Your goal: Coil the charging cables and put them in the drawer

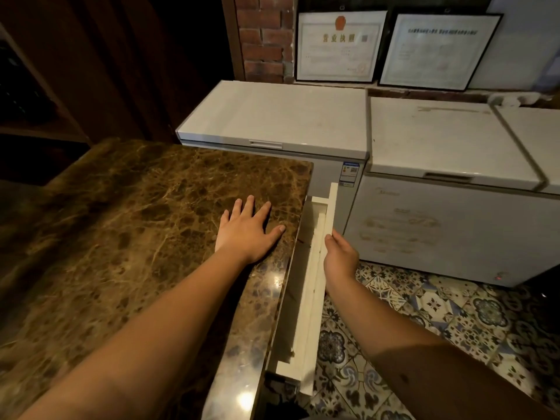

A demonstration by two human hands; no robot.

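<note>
A white drawer [315, 286] sticks out a little from under the right edge of the brown marble counter [136, 222]. My right hand [341, 257] grips the drawer's white front panel near its middle, thumb on top. My left hand [247, 230] lies flat on the counter, palm down, fingers spread, holding nothing. The narrow gap of the drawer shows only a dark inside. No charging cables are visible on the counter or in the drawer.
Two white chest freezers [272, 116] [439, 140] stand just beyond the counter and drawer. Framed certificates [339, 45] lean against the brick wall behind them. Patterned floor tiles [424, 313] lie to the right of the drawer. Dark wooden shelving is at the left.
</note>
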